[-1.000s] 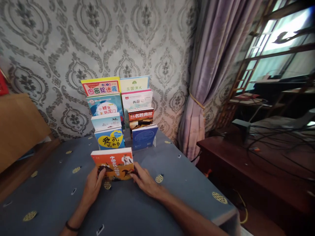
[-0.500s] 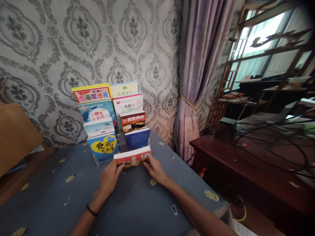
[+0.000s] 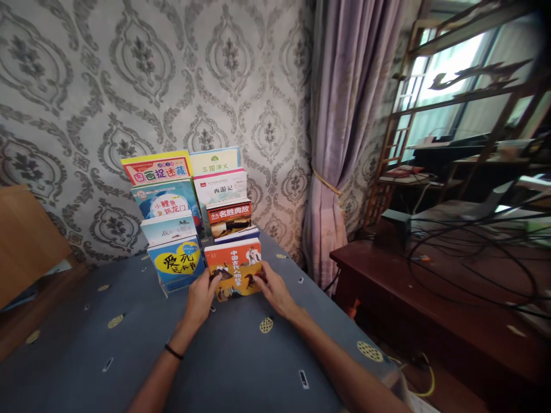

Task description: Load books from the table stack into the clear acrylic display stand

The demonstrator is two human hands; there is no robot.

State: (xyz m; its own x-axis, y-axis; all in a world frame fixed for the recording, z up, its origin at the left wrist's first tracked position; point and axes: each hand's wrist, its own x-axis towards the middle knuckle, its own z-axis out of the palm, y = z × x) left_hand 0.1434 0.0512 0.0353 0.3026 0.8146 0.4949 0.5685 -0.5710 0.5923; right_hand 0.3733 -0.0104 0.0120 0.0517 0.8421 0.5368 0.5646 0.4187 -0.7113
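An orange book with white lettering and painted figures is held nearly upright by its two sides. My left hand grips its left edge, thumb on the cover, and my right hand grips its right edge. Right behind it stands a dark blue book, mostly hidden. Farther back in that column rise a red-and-black book, a white book and a pale green one. The left column has a blue book with a yellow heart in front, with several taller books behind it.
A blue-grey cloth with pineapple prints covers the table. Beyond are a patterned wall and a purple curtain. On the right, a dark red bench carries tangled black cables. A cardboard box stands at left.
The orange book has tipped from lying back to nearly upright, its cover now facing me. It has come close against the dark blue book and hides most of it. Both hands keep hold.
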